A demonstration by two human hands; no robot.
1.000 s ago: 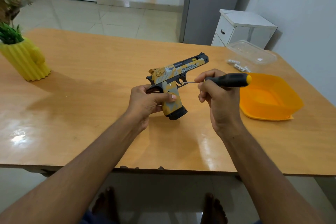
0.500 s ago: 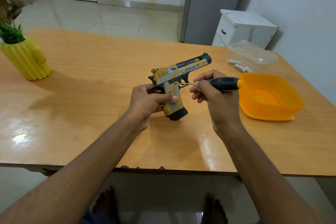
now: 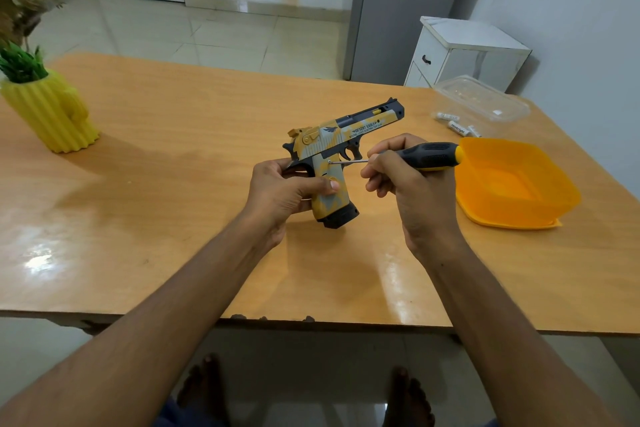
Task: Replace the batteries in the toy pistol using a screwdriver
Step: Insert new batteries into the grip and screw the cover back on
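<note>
A yellow, grey and black toy pistol (image 3: pixel 341 140) is held upright above the wooden table (image 3: pixel 173 184), its barrel pointing right and away. My left hand (image 3: pixel 287 191) grips its handle from the left, thumb across the grip. My right hand (image 3: pixel 405 180) holds a screwdriver (image 3: pixel 427 156) with a black and yellow handle; its thin shaft runs left and the tip touches the pistol's side at the top of the grip. Several white batteries (image 3: pixel 457 126) lie on the table at the far right.
An orange plastic bowl (image 3: pixel 540 211) sits right of my right hand. A clear plastic container (image 3: pixel 485 100) stands behind the batteries. A yellow cactus-shaped plant pot (image 3: pixel 52 114) stands at the far left. A white bedside cabinet (image 3: pixel 464 55) is beyond the table's far right corner.
The screwdriver tip has moved left from the trigger area onto the pistol's side above the grip. My left hand keeps the same hold on the handle.
</note>
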